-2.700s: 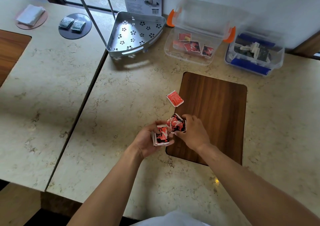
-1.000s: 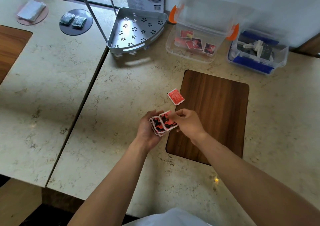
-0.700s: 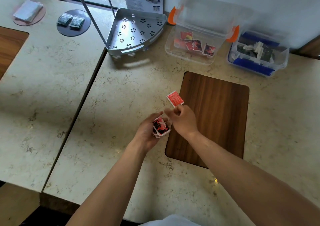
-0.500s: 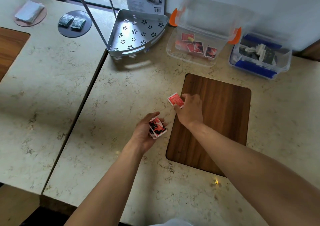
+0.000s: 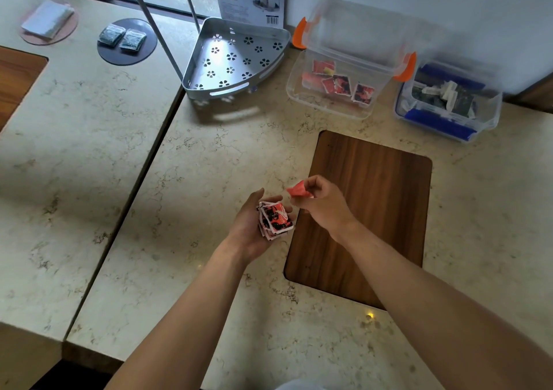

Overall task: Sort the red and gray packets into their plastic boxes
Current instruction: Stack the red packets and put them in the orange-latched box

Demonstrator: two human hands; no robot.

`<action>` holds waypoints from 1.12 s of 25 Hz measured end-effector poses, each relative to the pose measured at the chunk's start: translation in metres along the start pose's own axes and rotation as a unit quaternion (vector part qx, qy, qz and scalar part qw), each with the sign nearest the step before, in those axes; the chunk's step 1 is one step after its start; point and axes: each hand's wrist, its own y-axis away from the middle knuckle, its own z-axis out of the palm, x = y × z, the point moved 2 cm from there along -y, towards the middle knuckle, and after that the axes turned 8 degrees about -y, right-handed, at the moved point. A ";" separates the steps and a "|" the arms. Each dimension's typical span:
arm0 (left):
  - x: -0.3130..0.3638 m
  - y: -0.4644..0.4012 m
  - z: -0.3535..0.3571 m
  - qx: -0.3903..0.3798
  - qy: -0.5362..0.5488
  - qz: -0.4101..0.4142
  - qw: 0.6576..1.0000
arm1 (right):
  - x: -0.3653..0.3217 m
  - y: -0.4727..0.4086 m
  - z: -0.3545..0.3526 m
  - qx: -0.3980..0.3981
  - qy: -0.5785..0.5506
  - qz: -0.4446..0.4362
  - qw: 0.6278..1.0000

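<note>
while held above the table, red packets [image 5: 276, 219] in both hands

Left hand [image 5: 254, 225] lies palm-up, fingers cupped around a stack of red packets [image 5: 274, 220]; at its two o'clock, right hand [image 5: 321, 201] pinches one red packet [image 5: 297, 189].

You cannot count the stack of red packets [image 5: 275, 220] in your left hand [image 5: 254, 228], since only the top one shows and the palm hides the rest. The single red packet [image 5: 297, 190] pinched in your right hand [image 5: 321, 202] is blurred and half covered by the fingers. The lid of the orange-latched box [image 5: 338, 108] is a smear, and the gray packets [image 5: 443, 97] in the blue-latched box [image 5: 490, 114] run together.
</note>
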 end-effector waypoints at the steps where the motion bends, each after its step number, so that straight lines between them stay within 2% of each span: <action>1: -0.001 0.001 0.003 -0.024 -0.009 -0.013 1.000 | -0.004 0.008 0.003 -0.045 -0.026 -0.011 0.999; 3: -0.003 0.002 0.006 -0.072 -0.045 -0.030 0.996 | -0.013 0.020 0.007 -0.121 0.010 -0.029 0.992; 5: -0.006 0.004 0.008 -0.097 -0.083 -0.037 0.991 | -0.022 0.026 0.008 -0.164 0.123 -0.049 0.977; 7: -0.008 0.005 0.009 -0.108 -0.121 -0.035 0.986 | -0.029 0.026 0.004 -0.168 0.203 -0.070 0.962; 12: -0.013 0.007 0.018 -0.136 -0.143 0.006 0.980 | -0.029 0.026 0.002 -0.132 0.224 -0.094 0.961; 18: -0.013 0.006 0.028 -0.110 -0.110 0.056 0.986 | -0.027 0.025 -0.011 -0.126 0.108 -0.054 0.985; 21: -0.007 -0.001 0.037 -0.069 -0.037 0.086 0.993 | -0.021 0.026 -0.019 -0.001 0.085 -0.046 0.995; 23: 0.001 -0.004 0.045 -0.051 0.015 0.124 0.991 | -0.013 0.029 -0.021 0.056 0.074 0.002 0.996; 26: 0.010 -0.008 0.060 -0.030 0.005 0.170 0.985 | -0.003 0.032 -0.016 -0.022 -0.016 0.110 0.994; 28: 0.015 -0.012 0.071 -0.024 -0.032 0.186 0.982 | -0.006 0.029 -0.014 -0.068 -0.135 0.125 0.981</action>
